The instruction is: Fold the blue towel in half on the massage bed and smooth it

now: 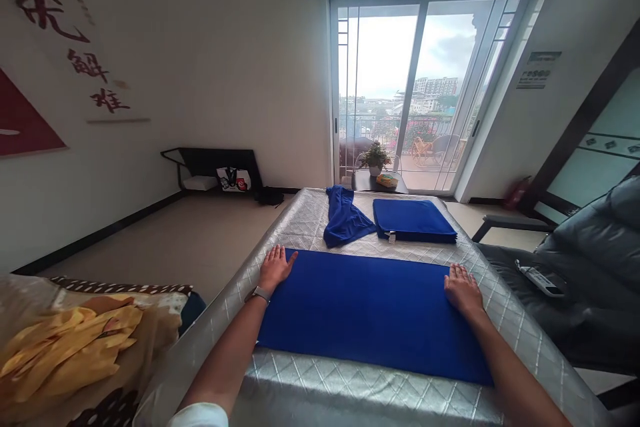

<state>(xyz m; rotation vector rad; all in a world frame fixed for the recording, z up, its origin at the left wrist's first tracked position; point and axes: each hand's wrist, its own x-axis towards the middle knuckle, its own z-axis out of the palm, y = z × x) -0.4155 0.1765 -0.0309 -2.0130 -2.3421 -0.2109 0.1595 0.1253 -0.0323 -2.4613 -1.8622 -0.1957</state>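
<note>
A blue cloth [370, 313] lies spread flat as a wide rectangle on the silver quilted table cover [340, 380]. My left hand [277, 267] rests on its far left corner, fingers stretched out and palm down. At the far right corner lies my right hand [463, 288], also flat with its fingers extended. Beyond the spread cloth sits a neat stack of folded blue cloths [414, 219] with a white tag at its near edge. Left of that stack is a crumpled blue cloth [345, 217]. Neither hand grips anything.
Yellow fabric [75, 347] is heaped at the lower left. On the right, a dark padded chair [590, 267] holds a white device [540, 279]. Behind the table, a small stand bears a potted plant [375, 159] before glass sliding doors. A black bench [215, 167] stands along the wall.
</note>
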